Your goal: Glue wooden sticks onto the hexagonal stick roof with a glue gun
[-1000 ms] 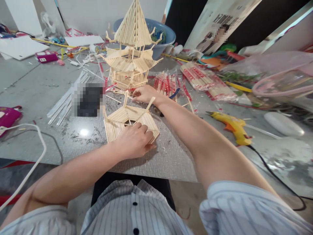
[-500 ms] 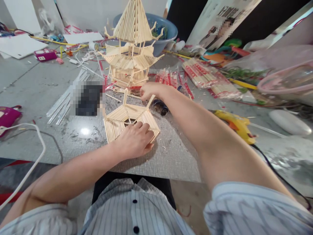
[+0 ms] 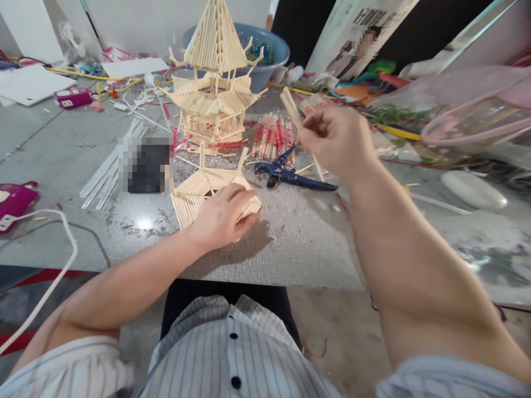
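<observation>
A hexagonal roof piece of wooden sticks (image 3: 188, 202), with upright prongs on its rim, sits near the table's front edge. My left hand (image 3: 222, 215) is closed on its right side, the fingers curled over its near edge. Further right, my right hand (image 3: 336, 135) is raised above the table, pinching a small stick piece (image 3: 291, 108) between thumb and fingers. Below it lie dark blue cutting pliers (image 3: 292, 176). Behind the roof piece stands a tiered stick pagoda (image 3: 215, 99) with a pointed roof.
Red-and-white stick packets (image 3: 271, 137) lie right of the pagoda, a blue basin (image 3: 276, 52) behind it. Clear strips (image 3: 114, 166) and a blurred dark object (image 3: 147, 166) are on the left, near a purple device (image 3: 16, 200). A pink-rimmed basket (image 3: 431, 130) is far right.
My right hand has moved right and up from beside the pagoda's base, now showing the stick piece and uncovering the pliers. The left hand stays on the roof piece. The view has shifted slightly.
</observation>
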Available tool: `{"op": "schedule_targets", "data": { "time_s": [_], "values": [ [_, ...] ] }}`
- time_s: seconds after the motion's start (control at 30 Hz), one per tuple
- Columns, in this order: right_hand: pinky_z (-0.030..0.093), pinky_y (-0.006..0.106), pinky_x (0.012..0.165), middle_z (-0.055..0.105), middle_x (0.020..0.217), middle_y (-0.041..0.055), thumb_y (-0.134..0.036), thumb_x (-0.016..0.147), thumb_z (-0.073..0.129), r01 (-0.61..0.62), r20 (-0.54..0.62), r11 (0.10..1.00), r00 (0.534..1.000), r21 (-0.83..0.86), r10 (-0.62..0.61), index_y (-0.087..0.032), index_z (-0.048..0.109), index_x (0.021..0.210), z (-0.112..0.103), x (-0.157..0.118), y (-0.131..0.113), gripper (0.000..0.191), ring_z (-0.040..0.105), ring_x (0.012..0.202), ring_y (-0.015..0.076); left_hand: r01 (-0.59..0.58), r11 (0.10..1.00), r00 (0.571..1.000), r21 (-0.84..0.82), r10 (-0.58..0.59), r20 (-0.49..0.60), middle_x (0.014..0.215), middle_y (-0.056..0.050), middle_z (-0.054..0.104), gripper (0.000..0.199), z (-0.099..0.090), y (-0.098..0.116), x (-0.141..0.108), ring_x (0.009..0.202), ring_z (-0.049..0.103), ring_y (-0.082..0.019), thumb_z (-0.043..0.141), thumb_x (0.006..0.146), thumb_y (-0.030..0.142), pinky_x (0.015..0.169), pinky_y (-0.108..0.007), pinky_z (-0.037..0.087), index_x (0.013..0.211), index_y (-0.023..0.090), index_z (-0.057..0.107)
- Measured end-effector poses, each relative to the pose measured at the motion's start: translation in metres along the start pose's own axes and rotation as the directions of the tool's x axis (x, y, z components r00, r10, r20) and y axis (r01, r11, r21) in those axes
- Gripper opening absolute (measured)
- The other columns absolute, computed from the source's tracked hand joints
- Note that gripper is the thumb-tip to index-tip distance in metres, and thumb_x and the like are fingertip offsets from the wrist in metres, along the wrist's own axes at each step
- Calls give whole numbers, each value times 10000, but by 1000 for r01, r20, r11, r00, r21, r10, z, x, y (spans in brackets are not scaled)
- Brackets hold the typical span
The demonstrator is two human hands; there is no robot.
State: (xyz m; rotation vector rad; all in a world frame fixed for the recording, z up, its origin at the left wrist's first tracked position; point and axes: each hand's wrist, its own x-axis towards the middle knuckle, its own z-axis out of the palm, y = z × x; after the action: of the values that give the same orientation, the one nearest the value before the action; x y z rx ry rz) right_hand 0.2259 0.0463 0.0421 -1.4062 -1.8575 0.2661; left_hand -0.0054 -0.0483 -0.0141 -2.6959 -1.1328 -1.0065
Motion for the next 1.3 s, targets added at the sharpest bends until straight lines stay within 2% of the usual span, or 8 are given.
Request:
{"op": "schedule_targets", "data": {
  "time_s": [0.13,0.27,0.4,0.57,0.9,1.03,1.17,1.3],
  "values": [
    [386,257,593,617,672,-2,-260,788,593,143,277,989,949,43,-149,-198,629,792,-11,-48,-10,72,528,595,112,-21,997,947,-72,-3,-322,1277,-187,507,446,-3,-3,1,1251,490,-254,494,904,341,931,-370,505,1284,117,430],
    [399,258,602,647,693,16,-309,822,564,209,496,961,824,181,-273,-180,649,806,0,-72,-23,155,558,610,114,10,999,990,-43,-16,-139,1185,-164,613,401,1,-1,0,1106,607,-227,404,946,390,820,-334,531,1227,123,509],
    [407,251,566,628,683,17,-397,806,602,-25,455,909,871,416,-184,-165,624,794,26,-80,-20,234,530,574,99,79,996,986,-34,-73,151,823,-74,724,392,8,-1,1,732,690,-173,322,978,366,626,-273,488,938,142,642],
    [432,246,551,577,623,-23,-438,712,701,-292,433,725,901,624,-9,-176,571,798,47,-86,-16,304,519,538,83,171,985,964,-14,-165,208,736,-70,712,325,5,0,4,635,660,-155,375,960,319,567,-245,429,882,137,632],
    [451,256,558,573,604,-35,-409,697,729,-246,280,638,959,730,49,-199,577,793,51,-88,-15,276,512,523,82,303,944,925,-131,-258,277,624,-21,625,254,0,7,9,524,513,-98,426,915,249,516,-219,343,784,146,619],
    [457,266,567,577,637,-19,-499,745,669,-186,228,704,973,686,36,-205,579,834,45,-83,-10,320,529,539,97,296,944,934,-148,-254,249,654,-30,647,241,1,4,8,552,535,-106,441,907,250,533,-225,354,813,144,637],
    [459,284,615,624,716,27,-456,790,601,-86,-136,920,980,381,148,-190,610,850,10,-69,15,272,543,579,117,293,946,945,-138,-264,196,736,-49,685,203,5,-1,6,631,589,-122,462,900,238,582,-235,388,877,143,640],
    [420,424,882,701,991,170,-302,800,587,-481,-333,831,860,-278,386,-162,700,940,-39,-59,45,228,629,954,265,284,945,948,-159,-252,197,704,-31,658,169,6,-4,6,610,559,-110,479,887,222,576,-229,380,837,147,621]
  ]
}}
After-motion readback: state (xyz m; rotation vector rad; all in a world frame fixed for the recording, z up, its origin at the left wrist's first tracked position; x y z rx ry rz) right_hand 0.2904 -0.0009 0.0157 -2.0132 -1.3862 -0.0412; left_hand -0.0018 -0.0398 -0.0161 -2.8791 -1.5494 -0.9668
